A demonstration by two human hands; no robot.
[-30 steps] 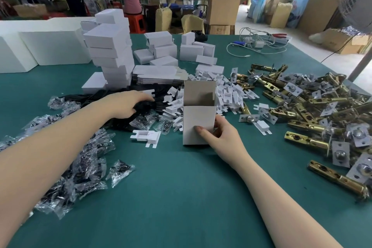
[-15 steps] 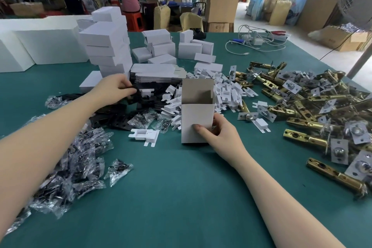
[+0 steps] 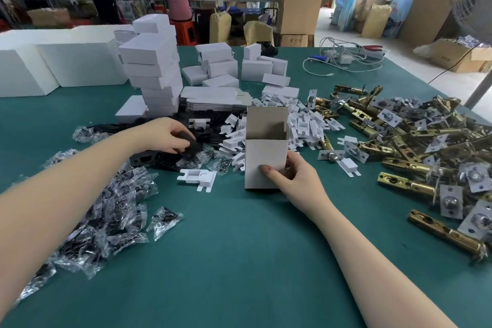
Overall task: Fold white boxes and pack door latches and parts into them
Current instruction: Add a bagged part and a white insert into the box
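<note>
A worker's right hand [image 3: 291, 177] steadies an upright open white box [image 3: 266, 152] mid-tabletop [image 3: 239, 261]; at ten o'clock, the left hand [image 3: 166, 134] pinches a black part [image 3: 190, 141], likely bound for the box

Bare green table [image 3: 239, 261] near the person lies open; screw bags [image 3: 106, 221] left, brass latches [image 3: 415, 157] right, probably crowd the flanks.

open box [image 3: 266, 162] stands mid-table, bagged parts [image 3: 111, 210] left, latches [image 3: 415, 146] right.
</note>
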